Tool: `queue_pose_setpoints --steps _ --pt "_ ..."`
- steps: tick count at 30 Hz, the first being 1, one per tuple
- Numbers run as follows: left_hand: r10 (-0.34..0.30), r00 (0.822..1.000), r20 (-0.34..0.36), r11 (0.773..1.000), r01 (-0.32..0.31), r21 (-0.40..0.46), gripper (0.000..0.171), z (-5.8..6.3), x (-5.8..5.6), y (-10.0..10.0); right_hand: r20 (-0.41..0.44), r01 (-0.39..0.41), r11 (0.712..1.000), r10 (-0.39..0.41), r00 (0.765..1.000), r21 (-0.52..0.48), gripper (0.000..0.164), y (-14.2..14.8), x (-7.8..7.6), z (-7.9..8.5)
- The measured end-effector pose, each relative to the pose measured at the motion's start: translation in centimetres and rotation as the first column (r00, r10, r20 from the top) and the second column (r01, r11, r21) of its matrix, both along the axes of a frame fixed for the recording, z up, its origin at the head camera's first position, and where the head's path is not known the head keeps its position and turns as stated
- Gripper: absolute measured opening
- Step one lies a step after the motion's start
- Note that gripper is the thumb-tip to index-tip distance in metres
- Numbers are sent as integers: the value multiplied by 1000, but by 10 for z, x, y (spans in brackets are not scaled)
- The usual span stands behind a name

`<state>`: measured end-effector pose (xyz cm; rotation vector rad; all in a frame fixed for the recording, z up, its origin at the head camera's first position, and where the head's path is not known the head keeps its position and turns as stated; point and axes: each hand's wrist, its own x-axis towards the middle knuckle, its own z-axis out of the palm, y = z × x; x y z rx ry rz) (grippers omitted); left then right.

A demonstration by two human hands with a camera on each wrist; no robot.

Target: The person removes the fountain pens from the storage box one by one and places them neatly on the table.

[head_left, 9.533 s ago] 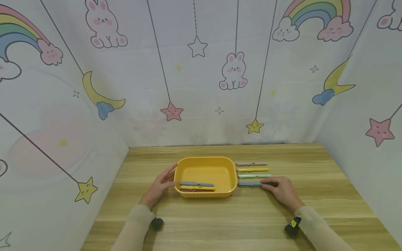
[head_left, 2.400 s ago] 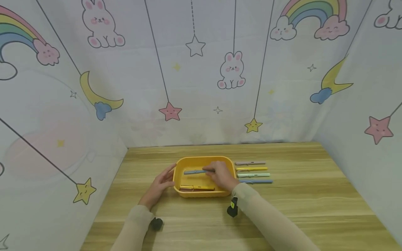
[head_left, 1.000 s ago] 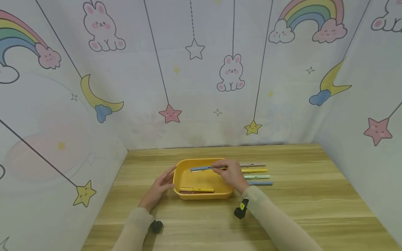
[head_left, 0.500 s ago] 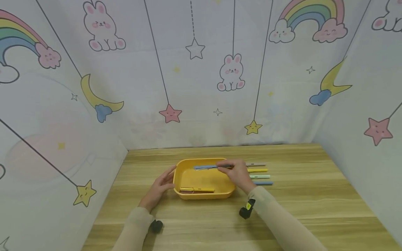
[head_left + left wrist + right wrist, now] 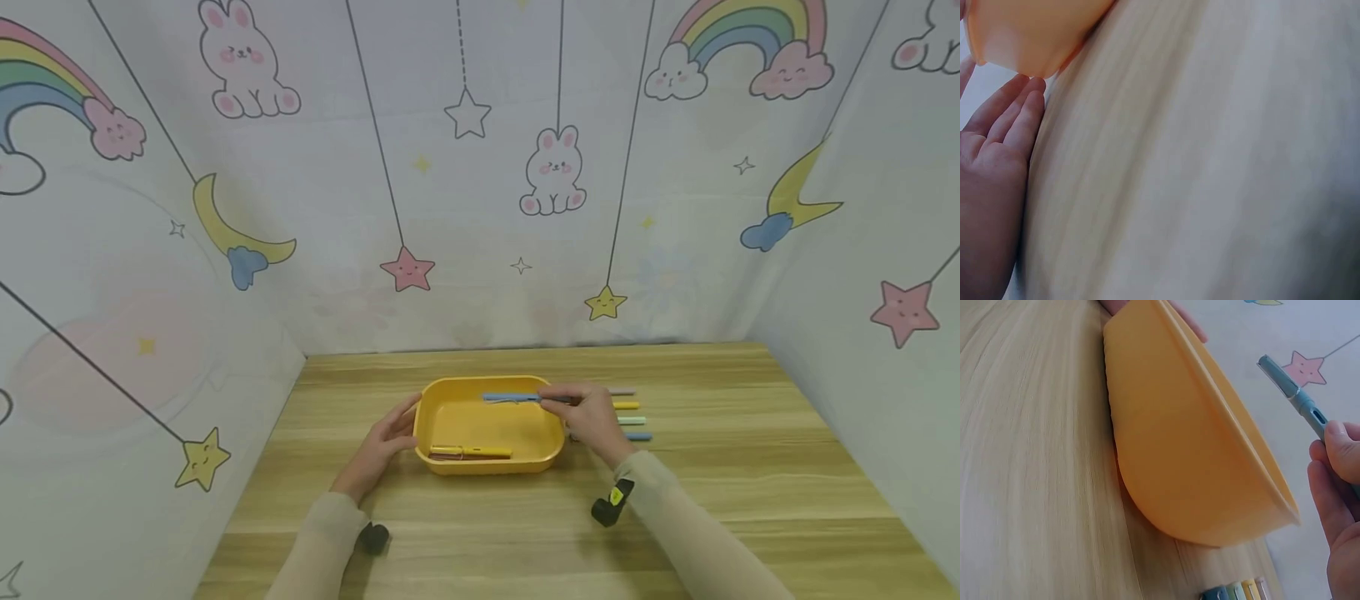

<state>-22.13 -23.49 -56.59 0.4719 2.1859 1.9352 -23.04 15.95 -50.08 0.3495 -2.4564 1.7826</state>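
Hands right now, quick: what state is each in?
Left hand: open, touching the side of the yellow tray.
Right hand: closed, holding a blue pen.

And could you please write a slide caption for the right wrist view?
A blue pen in the right grip, yellow tray alongside, four more pens just showing at the bottom.

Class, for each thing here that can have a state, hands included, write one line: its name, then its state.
Box: upright, open on top.
Held blue pen: capped, in the air.
Yellow pen in the box: capped, lying down.
Reddish pen in the box: lying down, mostly hidden.
Four pens in a row: lying down, partly hidden.
Left hand: touching the box.
Right hand: pinching the held blue pen.
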Motion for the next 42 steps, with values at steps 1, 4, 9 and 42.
queue_pose_setpoints --steps 1,4,9,42 --pt "1 1000 -2 1000 -1 -1 73 0 0 0 -1 2 1000 -2 1000 2 17 3 0 0" --pt "2 1000 0 1000 -2 -2 73 0 0 0 -11 -4 1000 4 1000 -8 18 10 1 0" --pt "2 1000 4 1000 -2 1 73 3 0 0 -41 -11 999 9 999 -32 20 22 3 -1" --pt "-15 1000 -8 1000 15 16 73 2 1 0 -81 101 994 -104 991 -45 20 109 37 -26"
